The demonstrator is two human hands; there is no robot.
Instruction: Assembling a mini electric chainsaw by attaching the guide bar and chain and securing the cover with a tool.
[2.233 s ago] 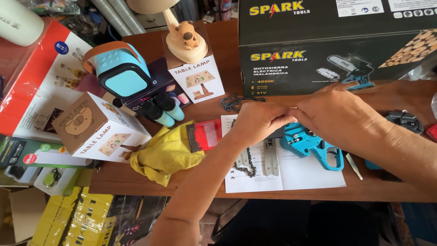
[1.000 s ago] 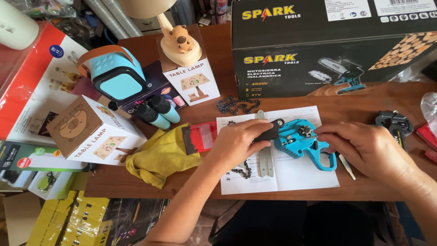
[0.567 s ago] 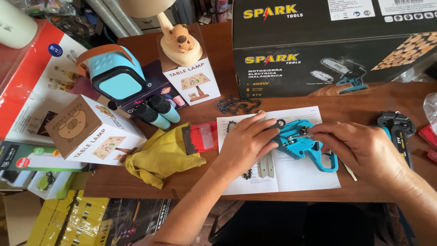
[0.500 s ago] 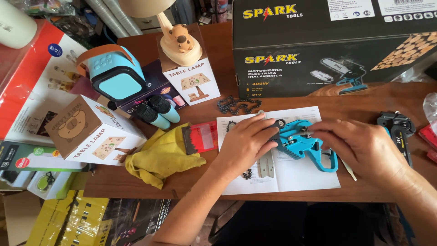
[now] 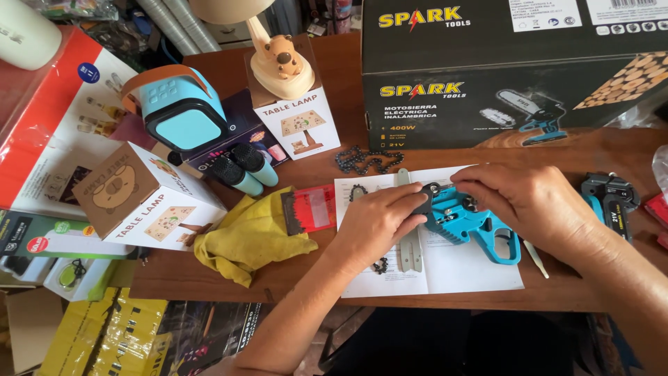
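Blue saw body [image 5: 465, 221] lies on the open paper booklet [image 5: 445, 268] at the table's front edge, almost where it lay half a second ago; the left hand [image 5: 376, 224] has slid closer and now pinches its black front cover, while the right hand [image 5: 532, 205] stays cupped over its top. A large black carton [image 5: 515, 69] with yellow lettering stands behind, a white lamp box [image 5: 142, 202] lies left, another stands under a bear lamp [image 5: 278, 66], and a loose chain [image 5: 367, 160] lies just beyond the booklet
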